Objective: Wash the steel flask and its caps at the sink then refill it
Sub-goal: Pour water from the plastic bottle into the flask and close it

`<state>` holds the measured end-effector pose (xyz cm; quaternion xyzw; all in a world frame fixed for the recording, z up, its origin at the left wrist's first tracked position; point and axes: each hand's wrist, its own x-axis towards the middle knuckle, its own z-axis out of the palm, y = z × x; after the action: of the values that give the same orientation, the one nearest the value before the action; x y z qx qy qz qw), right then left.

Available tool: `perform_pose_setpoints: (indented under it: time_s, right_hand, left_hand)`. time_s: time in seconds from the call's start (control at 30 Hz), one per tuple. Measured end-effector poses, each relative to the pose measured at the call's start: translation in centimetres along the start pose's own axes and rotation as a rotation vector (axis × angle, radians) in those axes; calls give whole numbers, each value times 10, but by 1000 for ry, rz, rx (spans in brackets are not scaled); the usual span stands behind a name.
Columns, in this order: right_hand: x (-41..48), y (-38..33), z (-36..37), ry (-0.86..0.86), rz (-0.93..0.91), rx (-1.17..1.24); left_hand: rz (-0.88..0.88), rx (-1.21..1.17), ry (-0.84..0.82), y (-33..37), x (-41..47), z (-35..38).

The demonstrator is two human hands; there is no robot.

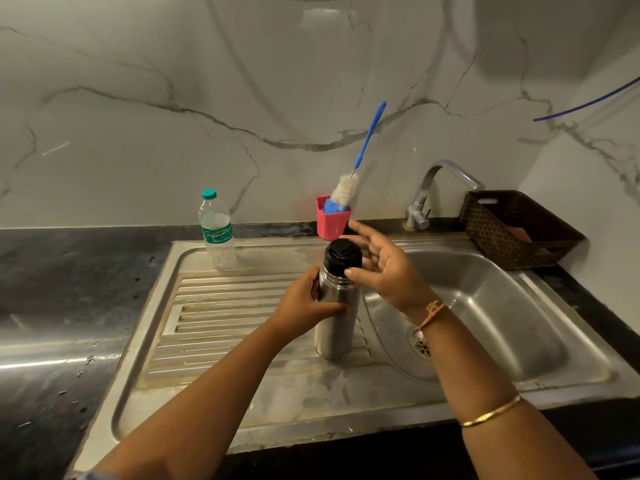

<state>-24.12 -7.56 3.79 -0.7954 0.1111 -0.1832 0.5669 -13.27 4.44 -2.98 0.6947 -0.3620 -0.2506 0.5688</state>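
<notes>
- My left hand (308, 301) is wrapped round the upper body of the steel flask (334, 327), thumb across the front and fingers curled behind it.
- The flask stands upright on the ribbed drainboard (225, 306), right at the edge where it meets the sink basin (491, 306).
- Its black cap (343, 254) is on the neck.
- My right hand (384, 268) is beside the cap with the fingers spread and nearly straight, gripping nothing. The thumb tip lies against the flask just under the cap. I cannot tell whether the fingers behind touch the cap.
- On that right arm I wear a thread band (431, 311) at the wrist and 1 gold bangle (491, 415) further up.
- A clear plastic water bottle (217, 233) with a green cap and label stands at the back of the drainboard, well to the left of the flask.
- A red cup (332, 220) stands behind the flask, holding a blue-handled bottle brush (346, 188) that leans to the right.
- The tap (436, 188) rises at the back of the basin, its spout pointing right.
- A dark woven basket (519, 230) is at the back right corner.
- The dark surface (52, 306) runs off to the left of the sink.
</notes>
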Motion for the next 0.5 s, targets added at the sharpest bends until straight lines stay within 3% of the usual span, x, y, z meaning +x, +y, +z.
perform_pose_setpoints:
  time_s: [0.1,0.23,0.3,0.43,0.5]
  right_hand:
    - [4,-1,3,169,-33,-219]
    - [5,-3,-11,-123,60,51]
    - [6,-1,-12,-170,38,56]
    - [11,0,0,89,-12,-184]
    - [12,0,-3,86,-28,-192]
  left_hand:
    - [0,23,-5,0,1,1]
    - [3,7,-18,0,0,-1]
    - [-2,-5,-17,1,-1,-2]
    - [-13,14,-9,3,-1,0]
    - [-27,27,-6,4,-1,2]
